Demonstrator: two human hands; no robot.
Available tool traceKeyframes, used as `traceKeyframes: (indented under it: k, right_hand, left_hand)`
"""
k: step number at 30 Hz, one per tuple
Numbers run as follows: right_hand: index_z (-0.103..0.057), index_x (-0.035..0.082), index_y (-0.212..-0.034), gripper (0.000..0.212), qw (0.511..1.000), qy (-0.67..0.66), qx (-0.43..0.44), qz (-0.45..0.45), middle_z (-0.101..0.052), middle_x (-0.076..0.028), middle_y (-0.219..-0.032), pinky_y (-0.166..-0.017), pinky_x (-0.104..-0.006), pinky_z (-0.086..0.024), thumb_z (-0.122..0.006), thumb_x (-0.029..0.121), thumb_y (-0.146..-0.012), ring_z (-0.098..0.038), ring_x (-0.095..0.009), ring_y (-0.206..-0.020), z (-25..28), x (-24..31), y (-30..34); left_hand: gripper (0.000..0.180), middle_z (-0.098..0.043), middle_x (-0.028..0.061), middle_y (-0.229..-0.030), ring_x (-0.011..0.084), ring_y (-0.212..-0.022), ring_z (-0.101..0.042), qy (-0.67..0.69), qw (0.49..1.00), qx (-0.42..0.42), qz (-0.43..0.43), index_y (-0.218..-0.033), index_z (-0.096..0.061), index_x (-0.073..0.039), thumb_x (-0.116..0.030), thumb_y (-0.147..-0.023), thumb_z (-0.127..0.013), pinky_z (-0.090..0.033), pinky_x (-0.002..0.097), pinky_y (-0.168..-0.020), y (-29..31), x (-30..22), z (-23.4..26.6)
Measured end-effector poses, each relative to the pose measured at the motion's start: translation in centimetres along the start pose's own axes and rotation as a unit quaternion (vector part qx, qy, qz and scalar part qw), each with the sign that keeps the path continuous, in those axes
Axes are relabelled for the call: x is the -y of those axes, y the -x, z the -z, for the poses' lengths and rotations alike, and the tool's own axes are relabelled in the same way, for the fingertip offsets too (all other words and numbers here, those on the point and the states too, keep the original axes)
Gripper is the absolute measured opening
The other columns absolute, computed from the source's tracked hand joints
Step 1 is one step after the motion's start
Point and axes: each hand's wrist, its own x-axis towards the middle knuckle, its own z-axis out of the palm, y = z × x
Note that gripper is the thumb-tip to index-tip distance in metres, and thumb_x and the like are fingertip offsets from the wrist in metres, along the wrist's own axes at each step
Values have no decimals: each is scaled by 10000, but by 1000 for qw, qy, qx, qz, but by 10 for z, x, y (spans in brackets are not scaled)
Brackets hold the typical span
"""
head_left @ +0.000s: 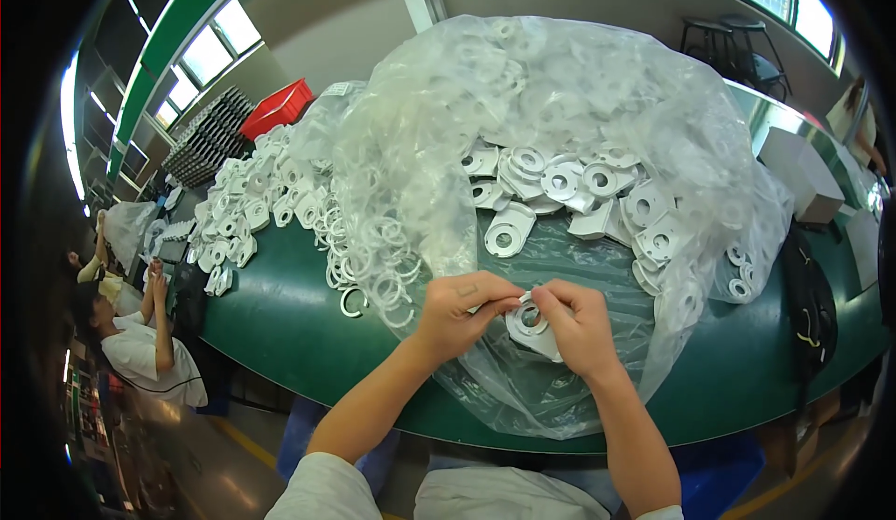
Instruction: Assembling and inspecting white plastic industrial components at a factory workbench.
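Close in front of me, both hands are at one white plastic part (535,335) with a round opening and a flat plate below it. My left hand (457,313) pinches its upper left rim between thumb and forefinger. From the other side my right hand (581,326) grips the part, thumb on the rim of the opening. Whether a separate ring sits on that rim, I cannot tell. Beyond my hands, a big clear plastic bag (401,147) lies spread, with many similar white parts (560,182) spilling from its mouth.
Loose white open rings (355,303) lie left of the bag on the green table (271,310). Behind them are a heap of white parts (238,204), a red bin (278,109) and stacked dark trays (207,137). A white box (803,176) stands right. People (149,347) sit at left.
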Motion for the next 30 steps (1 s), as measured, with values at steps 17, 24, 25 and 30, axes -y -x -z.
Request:
traceKeyframes:
  k: [17,24,25,30]
  right_hand:
    - [-648,65,-845,147,948,179,-68,253,-653,-52,-831,-859,-385,-401,-644,37,-701,-600,-249,-847,-4,8,-4]
    - [-643,63,-826,166,938,188,-66,283,-645,-46,-793,-884,-429,-415,-632,29,-665,-609,-240,-812,-1,3,-3]
    - [-643,63,-826,166,938,188,-66,283,-645,-46,-793,-884,-429,-415,-632,29,-665,-609,-240,-812,-1,4,-3]
    - [-641,45,-852,127,941,187,-55,276,-647,-70,-797,-816,-400,-458,-625,26,-727,-621,-221,-730,-3,3,-1]
  left_hand:
    - [265,-661,108,-856,196,-717,-650,-55,994,-70,-69,-941,-682,-40,61,-697,-694,-516,271,-608,0,-10,-2]
    - [291,-654,105,-825,184,-696,-641,-37,993,-86,-77,-916,-685,-39,89,-654,-706,-510,263,-588,1,-13,-9]
    - [290,-653,103,-824,183,-691,-638,-37,992,-88,-84,-916,-684,-38,90,-656,-704,-508,261,-582,0,-13,-8]
    - [263,-646,101,-815,171,-679,-621,-20,992,-91,-87,-916,-679,-27,82,-676,-692,-493,253,-582,3,-12,-7]
